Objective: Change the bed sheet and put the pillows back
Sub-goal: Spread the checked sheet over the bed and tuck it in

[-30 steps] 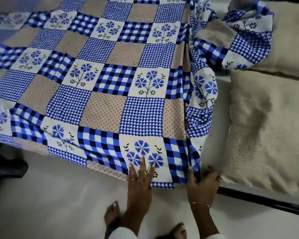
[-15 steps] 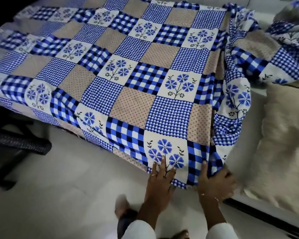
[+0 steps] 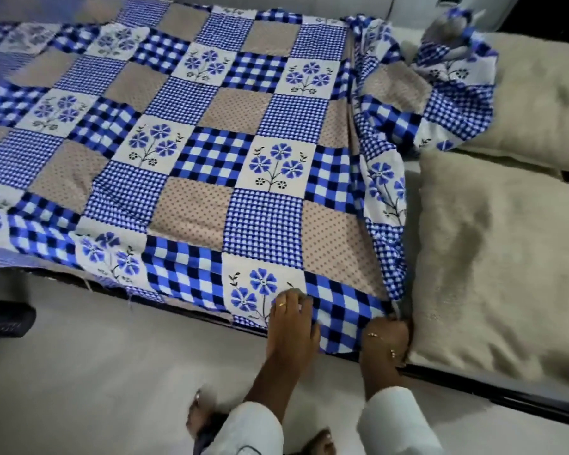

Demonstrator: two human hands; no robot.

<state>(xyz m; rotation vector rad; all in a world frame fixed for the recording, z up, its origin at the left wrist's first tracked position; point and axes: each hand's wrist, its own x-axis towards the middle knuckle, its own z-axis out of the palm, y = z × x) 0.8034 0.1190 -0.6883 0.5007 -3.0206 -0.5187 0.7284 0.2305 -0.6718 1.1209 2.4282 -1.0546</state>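
A blue, white and beige patchwork bed sheet (image 3: 191,165) covers most of the bed, its right part bunched in folds (image 3: 385,178) towards the pillows. Two beige pillows lie at the right, a near pillow (image 3: 500,257) and a far pillow (image 3: 539,103) with a heap of sheet partly over it. My left hand (image 3: 291,323) rests on the sheet's front edge, with its fingers pressed onto a flower square. My right hand (image 3: 386,336) grips the sheet's near right corner beside the near pillow. Its fingertips are hidden in the fold.
The dark bed frame edge (image 3: 493,389) runs along the front below the pillows. My feet (image 3: 319,440) stand on the pale floor (image 3: 96,372) close to the bed. A dark object (image 3: 4,320) sits on the floor at the far left.
My right hand has closed round the sheet's corner and drawn it down at the pillow's edge. My left hand stays on the front edge. The view has shifted left.
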